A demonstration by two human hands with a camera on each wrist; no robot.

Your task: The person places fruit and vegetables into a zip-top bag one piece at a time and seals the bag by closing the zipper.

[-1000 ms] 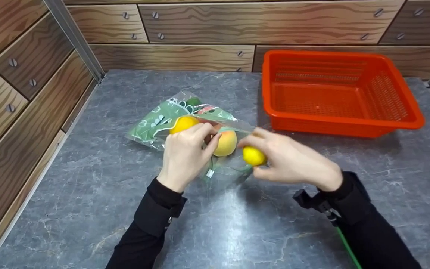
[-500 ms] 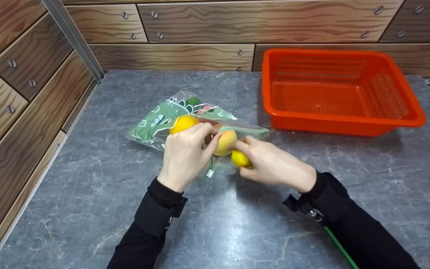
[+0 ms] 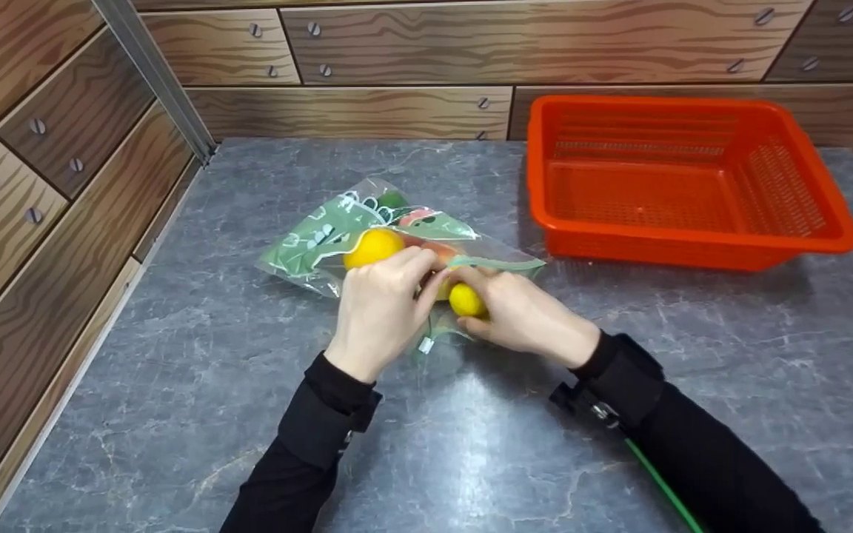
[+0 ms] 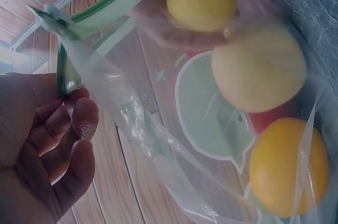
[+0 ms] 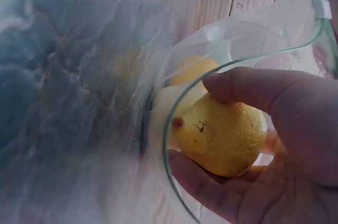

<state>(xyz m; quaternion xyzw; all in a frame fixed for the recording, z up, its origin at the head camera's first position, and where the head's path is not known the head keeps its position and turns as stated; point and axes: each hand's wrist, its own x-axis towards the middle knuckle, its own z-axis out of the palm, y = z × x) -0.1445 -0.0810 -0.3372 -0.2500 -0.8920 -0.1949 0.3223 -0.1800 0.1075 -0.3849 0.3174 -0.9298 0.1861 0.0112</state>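
A clear zip bag [image 3: 319, 233] with a green print lies on the grey table, its mouth spread toward me. My left hand [image 3: 382, 311] pinches the bag's green-edged rim between thumb and fingers. A yellow lemon [image 5: 222, 134] sits in the grip of my right hand [image 3: 526, 311], within the bag's mouth in the right wrist view. Inside the bag, an orange [image 4: 288, 166] rests beside a pale yellow-pink peach [image 4: 259, 68], which my hands mostly cover in the head view. Something dark green [image 3: 391, 200] and something reddish [image 3: 417, 216] show deeper in the bag.
A red-orange plastic basket [image 3: 693, 235] stands at the back right, with no fruit in it. Wood-patterned panels [image 3: 397, 111] wall the table at the back and left. A white zip slider [image 3: 426, 345] hangs at the bag's near edge.
My right hand has moved left with the lemon, from beside the bag's right edge into its mouth, close to my left hand. The left hand keeps its hold on the rim.
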